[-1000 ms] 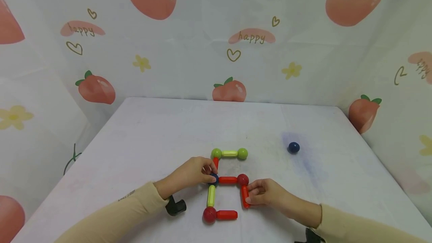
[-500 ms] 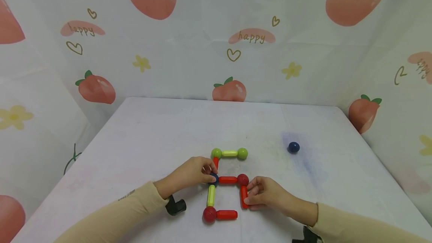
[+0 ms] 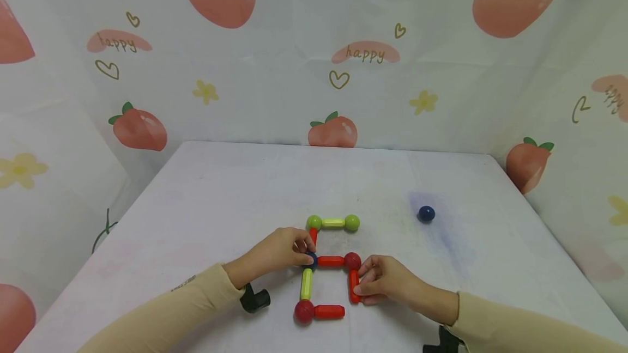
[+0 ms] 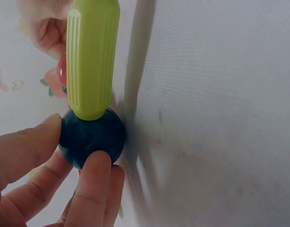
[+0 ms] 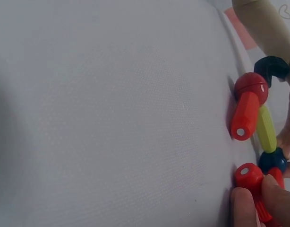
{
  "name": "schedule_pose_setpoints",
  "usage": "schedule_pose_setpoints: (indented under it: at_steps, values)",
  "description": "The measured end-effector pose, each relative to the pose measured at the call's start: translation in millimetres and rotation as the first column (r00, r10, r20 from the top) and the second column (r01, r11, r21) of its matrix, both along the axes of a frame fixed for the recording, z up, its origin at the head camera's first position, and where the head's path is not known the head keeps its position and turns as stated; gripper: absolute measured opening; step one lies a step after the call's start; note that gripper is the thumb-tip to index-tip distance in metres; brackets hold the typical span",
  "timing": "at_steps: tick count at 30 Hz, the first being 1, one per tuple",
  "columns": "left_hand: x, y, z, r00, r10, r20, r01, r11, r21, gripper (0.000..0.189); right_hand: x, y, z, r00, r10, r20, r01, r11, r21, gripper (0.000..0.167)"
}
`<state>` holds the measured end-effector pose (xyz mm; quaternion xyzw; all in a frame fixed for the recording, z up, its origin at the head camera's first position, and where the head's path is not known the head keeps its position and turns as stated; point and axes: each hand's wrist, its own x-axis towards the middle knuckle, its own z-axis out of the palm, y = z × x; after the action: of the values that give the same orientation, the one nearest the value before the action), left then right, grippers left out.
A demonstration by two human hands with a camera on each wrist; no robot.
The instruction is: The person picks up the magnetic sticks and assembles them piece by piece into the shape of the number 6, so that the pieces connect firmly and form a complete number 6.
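Note:
My left hand (image 3: 284, 248) pinches a dark blue ball (image 4: 91, 137) between thumb and fingers. From that ball, a yellow-green rod (image 3: 306, 284) runs toward me to a red ball (image 3: 304, 312), which has a red rod (image 3: 330, 312) pointing right. Another red rod (image 3: 331, 261) links the blue ball to a second red ball (image 3: 352, 261). My right hand (image 3: 387, 281) pinches the red rod (image 3: 354, 286) that hangs off this second ball; its near end is bare, as the right wrist view shows. Beyond the blue ball, a partly covered red rod (image 3: 313, 237) reaches a green ball (image 3: 314, 223).
A yellow-green rod (image 3: 333, 223) joins the green ball to another green ball (image 3: 352, 223) at the far side. One loose dark blue ball (image 3: 426, 214) lies at the back right of the white table (image 3: 235, 178). A patterned cloth (image 3: 275, 70) hangs behind.
My right hand has shifted slightly left, and the red rod it pinches has swung a little left at its near end. The left hand stays on the blue ball.

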<state>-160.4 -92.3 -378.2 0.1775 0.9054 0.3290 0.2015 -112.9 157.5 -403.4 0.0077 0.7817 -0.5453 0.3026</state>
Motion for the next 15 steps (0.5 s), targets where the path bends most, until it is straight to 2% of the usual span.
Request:
schedule_pose_setpoints:
  at_steps: [6,15]
  values:
    - [-0.1,-0.3,0.0,1.0,0.0,0.003,0.0,1.0,-0.003,0.012,-0.3,-0.2,-1.1,1.0,-0.006,0.005,0.005,1.0,0.024,0.04]
    - [0.8,-0.8,0.6,1.0,0.0,0.004,0.0,1.0,0.007,0.012,1.6,1.7,0.7,0.999,-0.002,0.032,0.003,1.0,-0.027,0.043]
